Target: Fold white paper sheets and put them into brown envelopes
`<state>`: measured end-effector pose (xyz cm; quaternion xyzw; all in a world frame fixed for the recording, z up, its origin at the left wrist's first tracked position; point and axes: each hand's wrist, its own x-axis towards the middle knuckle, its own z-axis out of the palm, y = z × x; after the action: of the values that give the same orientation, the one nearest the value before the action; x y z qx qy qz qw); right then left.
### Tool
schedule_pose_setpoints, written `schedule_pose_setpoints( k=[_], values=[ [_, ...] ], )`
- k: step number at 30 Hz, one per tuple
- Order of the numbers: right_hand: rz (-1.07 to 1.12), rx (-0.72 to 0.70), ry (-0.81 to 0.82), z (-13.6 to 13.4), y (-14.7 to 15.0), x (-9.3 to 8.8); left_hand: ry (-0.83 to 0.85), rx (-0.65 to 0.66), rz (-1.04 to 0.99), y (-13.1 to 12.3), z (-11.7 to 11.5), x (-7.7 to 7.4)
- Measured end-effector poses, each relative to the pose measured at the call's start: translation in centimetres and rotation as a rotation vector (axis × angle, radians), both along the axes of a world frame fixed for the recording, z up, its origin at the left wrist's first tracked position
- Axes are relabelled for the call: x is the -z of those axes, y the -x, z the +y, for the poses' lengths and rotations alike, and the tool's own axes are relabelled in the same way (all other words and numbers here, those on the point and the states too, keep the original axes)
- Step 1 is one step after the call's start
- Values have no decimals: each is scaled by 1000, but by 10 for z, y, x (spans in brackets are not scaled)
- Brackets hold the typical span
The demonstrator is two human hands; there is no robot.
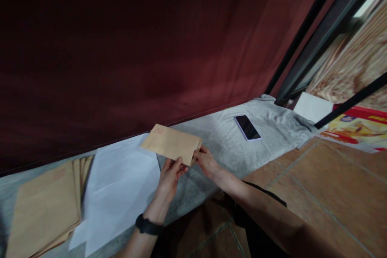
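Envelope point(171, 143) in both hands point(169, 175) point(208, 162)

The person is wearing a black band point(149, 225) around the left wrist, smooth-looking and swelling into a thicker, rounded part at one side (whether watch or plain strap, the angle isn't telling). The left hand point(171, 175) and right hand point(208, 162) are showing bare, as are the left forearm point(137, 246) and right forearm point(242, 193). Black clothing point(255, 242) is appearing on both sides of the right forearm, its edge curving, its garment type staying unclear in the dimness.
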<state>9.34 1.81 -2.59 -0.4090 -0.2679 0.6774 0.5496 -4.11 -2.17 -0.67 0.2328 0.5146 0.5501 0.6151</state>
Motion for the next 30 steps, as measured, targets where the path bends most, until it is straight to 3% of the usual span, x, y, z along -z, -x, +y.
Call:
schedule_pose_setpoints(
  k=[17, 25, 30],
  values=[
    [14, -6, 5, -2, -5, 1, 58, -14, 22, -6, 6, -5],
    [-18, -215, 13, 2, -24, -10, 12, -4, 150, 7, 12, -3],
    [-104, -241, 60, 13, -44, -17, -10, 52, 233, 15, 17, -1]
  ],
)
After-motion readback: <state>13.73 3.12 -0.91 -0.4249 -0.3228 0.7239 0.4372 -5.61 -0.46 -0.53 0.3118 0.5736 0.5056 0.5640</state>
